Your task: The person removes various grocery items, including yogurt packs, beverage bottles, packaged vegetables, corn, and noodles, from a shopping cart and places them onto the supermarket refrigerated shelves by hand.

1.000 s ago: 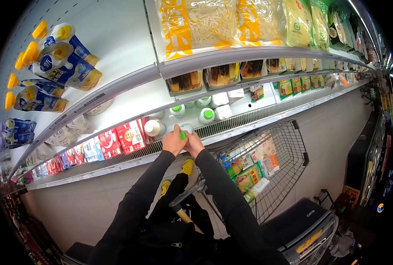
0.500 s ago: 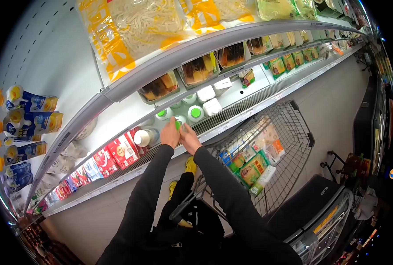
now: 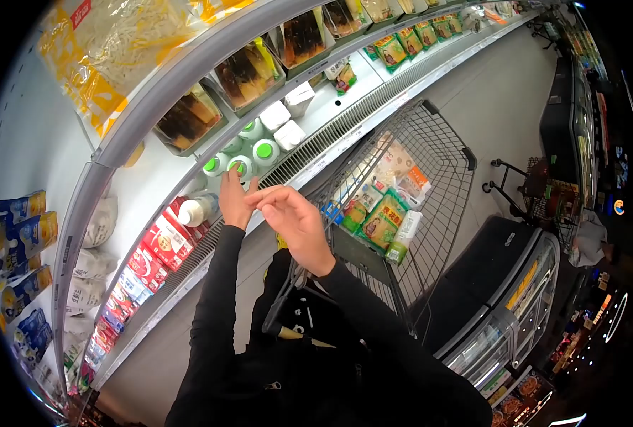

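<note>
My left hand (image 3: pixel 235 202) is at the chilled shelf, its fingers stretched out against the front bottle with a green cap (image 3: pixel 241 168). It does not wrap round that bottle. Beside it, nearer to me, my right hand (image 3: pixel 296 222) hangs in the air with loosely bent fingers, thumb apart, and nothing visible in it. Another green-capped bottle (image 3: pixel 265 151) stands just right of the touched one, with more behind. White square-looking containers (image 3: pixel 289 135) are at their right. To the left lies a bottle with a white cap (image 3: pixel 192 212).
A wire shopping cart (image 3: pixel 437 171) stands at my right, holding a green-and-yellow packet (image 3: pixel 384 220) and a white-and-green package (image 3: pixel 404 238). The upper shelf's grey edge (image 3: pixel 167 89) overhangs the bottles. Red cartons (image 3: pixel 165 242) line the lower left shelf. A black freezer (image 3: pixel 487 267) is beyond the cart.
My hands have come apart; the right drew back toward me, while the left stays at the front bottle. The view has shifted, so shelf and cart appear further left and higher.
</note>
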Demonstrator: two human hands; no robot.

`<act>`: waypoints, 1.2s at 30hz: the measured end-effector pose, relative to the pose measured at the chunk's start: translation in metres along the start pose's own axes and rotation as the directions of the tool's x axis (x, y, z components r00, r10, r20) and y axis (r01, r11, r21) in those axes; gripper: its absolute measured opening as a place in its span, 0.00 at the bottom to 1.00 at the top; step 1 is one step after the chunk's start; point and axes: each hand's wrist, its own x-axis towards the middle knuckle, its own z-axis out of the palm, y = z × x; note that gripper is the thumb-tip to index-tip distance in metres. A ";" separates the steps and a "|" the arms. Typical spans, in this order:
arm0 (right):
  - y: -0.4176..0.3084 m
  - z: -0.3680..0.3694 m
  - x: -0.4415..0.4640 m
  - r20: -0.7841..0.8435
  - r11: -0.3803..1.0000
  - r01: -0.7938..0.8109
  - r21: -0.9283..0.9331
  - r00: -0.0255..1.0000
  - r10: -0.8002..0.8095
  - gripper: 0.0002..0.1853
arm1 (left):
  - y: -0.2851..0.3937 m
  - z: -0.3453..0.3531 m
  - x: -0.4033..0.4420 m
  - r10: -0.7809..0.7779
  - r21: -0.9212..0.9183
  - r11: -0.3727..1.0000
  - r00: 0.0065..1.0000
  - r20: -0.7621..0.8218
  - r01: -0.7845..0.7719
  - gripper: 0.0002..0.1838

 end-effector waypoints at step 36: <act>0.086 -0.278 -0.182 -0.579 0.835 -0.513 0.197 0.627 0.522 0.32 | 0.117 0.208 -0.117 -0.006 0.308 0.879 0.637 0.771 -0.365 0.55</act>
